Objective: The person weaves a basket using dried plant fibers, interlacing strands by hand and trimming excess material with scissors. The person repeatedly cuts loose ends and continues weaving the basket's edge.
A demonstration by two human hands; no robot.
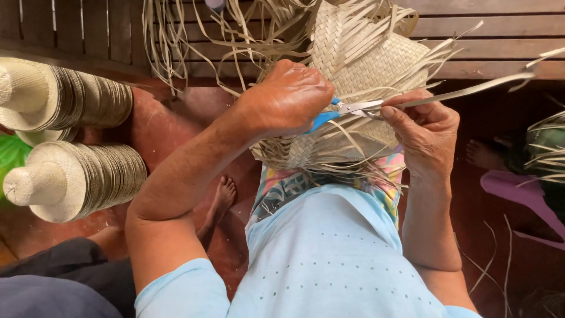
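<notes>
Over the lap, a half-woven straw hat rests with loose strands, the left hand with fingers clamped on blue-handled scissors, the right hand with fingers pinching one long strand beside the blades.

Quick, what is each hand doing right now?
Left hand: closed on the blue-handled metal scissors.
Right hand: pinching a pale flat straw strip of the half-woven straw hat.
</notes>
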